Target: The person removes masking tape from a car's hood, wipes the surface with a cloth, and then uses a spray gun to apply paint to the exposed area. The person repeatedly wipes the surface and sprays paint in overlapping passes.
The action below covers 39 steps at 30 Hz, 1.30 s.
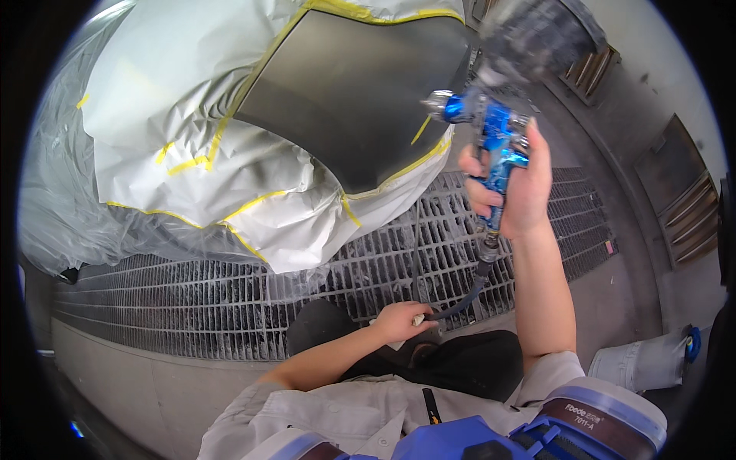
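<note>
Up at the upper right of the frame, the right hand (527,188) is wrapped firmly around a blue spray gun (497,126), its nozzle facing left toward a dark grey panel (345,92) at top centre. White masking paper (153,84) with yellow tape (188,165) surrounds the panel. A hose (476,288) runs from the gun toward lower centre, where the left hand (397,320) is curled around a pale piece (418,320) I can't make out.

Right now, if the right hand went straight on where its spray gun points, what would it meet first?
Probably the dark grey panel edged with yellow tape, met by the spray gun in the right hand; depth is unclear.
</note>
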Motion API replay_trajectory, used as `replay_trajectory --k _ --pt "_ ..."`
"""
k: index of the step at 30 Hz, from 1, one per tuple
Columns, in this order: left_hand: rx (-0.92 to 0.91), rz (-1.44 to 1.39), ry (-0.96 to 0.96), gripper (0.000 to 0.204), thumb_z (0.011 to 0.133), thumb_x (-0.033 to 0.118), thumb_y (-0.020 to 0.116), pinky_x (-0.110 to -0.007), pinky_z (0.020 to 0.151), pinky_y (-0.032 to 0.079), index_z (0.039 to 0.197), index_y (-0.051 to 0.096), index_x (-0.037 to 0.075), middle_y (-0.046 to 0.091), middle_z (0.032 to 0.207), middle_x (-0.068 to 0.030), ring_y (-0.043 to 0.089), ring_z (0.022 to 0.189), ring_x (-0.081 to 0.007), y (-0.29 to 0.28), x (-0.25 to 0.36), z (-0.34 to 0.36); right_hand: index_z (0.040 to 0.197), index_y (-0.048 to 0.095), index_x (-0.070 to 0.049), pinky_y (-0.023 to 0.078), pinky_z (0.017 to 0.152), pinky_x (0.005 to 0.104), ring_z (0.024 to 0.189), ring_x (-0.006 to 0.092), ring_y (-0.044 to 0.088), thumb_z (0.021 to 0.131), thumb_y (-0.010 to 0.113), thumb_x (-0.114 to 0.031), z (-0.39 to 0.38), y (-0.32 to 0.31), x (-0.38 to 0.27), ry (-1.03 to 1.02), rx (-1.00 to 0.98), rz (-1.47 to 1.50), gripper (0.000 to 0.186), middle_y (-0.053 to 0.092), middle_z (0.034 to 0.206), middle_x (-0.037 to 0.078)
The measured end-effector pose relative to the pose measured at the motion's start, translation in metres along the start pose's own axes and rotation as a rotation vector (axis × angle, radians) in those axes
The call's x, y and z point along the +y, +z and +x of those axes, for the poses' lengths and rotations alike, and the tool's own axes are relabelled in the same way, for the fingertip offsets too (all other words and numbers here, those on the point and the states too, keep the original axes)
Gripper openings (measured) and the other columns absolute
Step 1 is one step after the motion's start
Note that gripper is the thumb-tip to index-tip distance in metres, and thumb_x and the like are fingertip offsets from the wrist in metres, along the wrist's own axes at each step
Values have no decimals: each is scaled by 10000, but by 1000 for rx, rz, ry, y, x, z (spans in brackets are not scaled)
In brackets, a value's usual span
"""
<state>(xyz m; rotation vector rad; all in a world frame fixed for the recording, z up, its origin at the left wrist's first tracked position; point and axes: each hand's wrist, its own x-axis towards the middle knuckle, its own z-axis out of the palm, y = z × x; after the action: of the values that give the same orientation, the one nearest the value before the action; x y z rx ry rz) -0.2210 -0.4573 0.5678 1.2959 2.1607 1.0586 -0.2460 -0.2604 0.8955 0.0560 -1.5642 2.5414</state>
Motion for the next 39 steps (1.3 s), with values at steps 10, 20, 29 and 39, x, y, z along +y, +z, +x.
replay_trajectory --k 10,20,29,39 --pt "-52 55 46 362 980 517 713 -460 822 595 1115 777 187 745 1042 -111 733 980 -362 25 -31 -6 1122 577 -79 348 391 255 436 85 388 1104 254 -685 -34 -19 37 -136 205 -144 687 596 813 56" --pt "-49 114 30 361 973 525 710 -474 772 589 1085 782 190 728 943 -100 731 937 -352 45 -43 4 994 582 -33 351 411 269 450 90 396 1096 229 -701 -39 -58 52 -118 324 -264 763 577 826 63" --pt "-214 187 -51 385 958 538 713 -481 808 590 1099 793 189 759 1013 -114 732 985 -364 62 -52 -3 1124 580 -31 364 395 260 435 83 393 1089 225 -701 -47 -68 86 96 -61 -106 759 597 818 52" --pt "-365 245 -91 400 952 539 716 -471 887 585 1145 800 199 779 1063 -121 731 1048 -358 72 -57 10 1101 584 -54 353 408 267 453 85 390 1068 243 -749 -52 -126 94 89 145 16 775 602 840 56"
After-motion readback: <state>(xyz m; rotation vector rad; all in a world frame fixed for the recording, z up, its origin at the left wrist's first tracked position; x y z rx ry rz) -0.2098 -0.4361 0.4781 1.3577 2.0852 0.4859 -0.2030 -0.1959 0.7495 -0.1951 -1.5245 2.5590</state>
